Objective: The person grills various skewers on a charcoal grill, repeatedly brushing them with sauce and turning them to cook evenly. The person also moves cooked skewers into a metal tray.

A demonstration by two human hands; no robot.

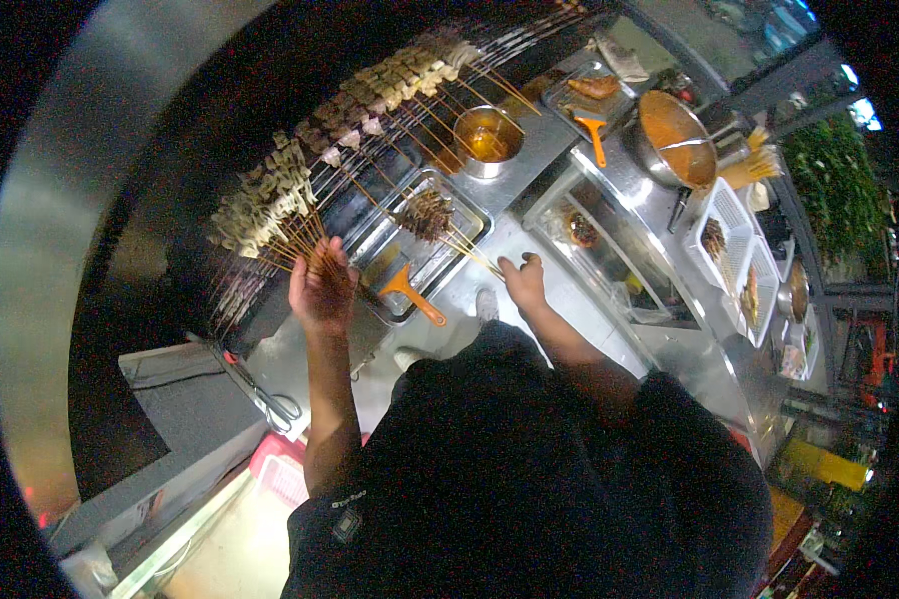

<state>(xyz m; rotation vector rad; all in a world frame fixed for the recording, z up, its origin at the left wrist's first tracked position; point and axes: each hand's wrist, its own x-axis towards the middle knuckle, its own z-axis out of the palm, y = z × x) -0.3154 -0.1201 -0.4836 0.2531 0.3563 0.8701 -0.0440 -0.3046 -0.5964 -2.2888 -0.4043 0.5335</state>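
Note:
On the left, my left hand is closed around the bamboo ends of a fanned bunch of skewers with pale, folded food, which rests over the grill. My right hand grips the sticks of a smaller bundle of dark brown skewers. This bundle is above a steel tray. An orange-handled basting brush lies across the tray's near corner. Farther along the grill is a row of meat skewers, sticks pointing towards me.
A steel pot of oil stands beside the grill. To the right are another orange-handled brush, a large pan of reddish seasoning and white plastic baskets. Scissors lie at the lower left, above a pink basket.

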